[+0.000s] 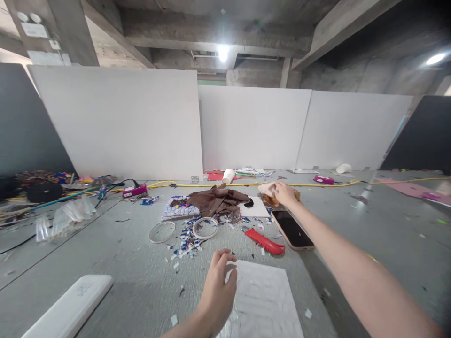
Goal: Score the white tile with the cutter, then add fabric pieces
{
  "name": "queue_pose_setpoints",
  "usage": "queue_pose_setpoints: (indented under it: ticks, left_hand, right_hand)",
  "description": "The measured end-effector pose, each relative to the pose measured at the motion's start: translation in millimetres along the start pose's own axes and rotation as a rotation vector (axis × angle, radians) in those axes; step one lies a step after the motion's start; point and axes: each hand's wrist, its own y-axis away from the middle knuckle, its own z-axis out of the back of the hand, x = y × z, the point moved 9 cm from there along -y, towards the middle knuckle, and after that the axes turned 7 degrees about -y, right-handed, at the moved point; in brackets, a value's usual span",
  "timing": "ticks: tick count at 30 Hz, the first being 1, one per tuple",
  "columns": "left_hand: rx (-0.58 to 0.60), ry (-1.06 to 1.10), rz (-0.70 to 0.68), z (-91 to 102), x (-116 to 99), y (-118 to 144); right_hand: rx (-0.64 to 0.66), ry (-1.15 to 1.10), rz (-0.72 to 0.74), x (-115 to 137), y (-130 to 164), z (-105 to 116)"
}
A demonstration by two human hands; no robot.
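My right hand (284,193) reaches far forward and grips a light pinkish-tan cloth (269,190) lying on the grey table (116,263). My left hand (218,286) hovers near the front, fingers curled at the left edge of a white sheet (268,300). Under my right forearm lies a phone (291,229) with a dark screen. A red comb-like tool (265,241) rests beside the phone. A crumpled brown cloth (216,199) is heaped left of my right hand.
Two rings (162,231) (205,227) and scattered coloured scraps (186,241) lie mid-table. A white flat case (70,307) sits front left. A paper cup (228,175), a yellow cable (317,184) and white partition boards (120,122) line the back. Clear plastic pieces (65,216) lie left.
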Motion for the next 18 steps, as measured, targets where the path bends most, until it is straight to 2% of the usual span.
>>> queue_pose_setpoints:
  ticks: [5, 8, 10, 11, 13, 15, 18]
  left_hand:
    - [-0.057, -0.035, -0.042, 6.1, -2.9, -2.6]
    - [-0.113, -0.057, -0.148, 16.8, -16.4, -13.1]
    - [-0.153, -0.037, -0.202, 24.6, -27.0, -25.0]
    - [-0.187, -0.009, -0.194, 29.7, -29.8, -32.6]
    - [-0.237, 0.094, -0.113, 38.5, -29.5, -51.2]
    - [-0.24, 0.151, -0.103, 44.4, -34.7, -72.2]
    - [-0.296, 0.253, -0.084, 64.0, -35.7, -102.7]
  right_hand:
    - [-0.375, -0.196, 0.138, 42.7, -33.7, 90.5]
    - [-0.643, -0.457, 0.31, 78.8, -18.8, 149.4]
    - [-0.653, -0.562, 0.387, 103.6, -5.4, 165.2]
    - [-0.612, -0.597, 0.407, 115.3, 0.0, 165.6]
    - [-0.452, -0.636, 0.437, 137.9, 8.0, 152.4]
    - [-0.263, -0.621, 0.432, 153.4, 13.5, 126.8]
    - [-0.01, -0.608, 0.34, 155.1, 18.7, 83.3]
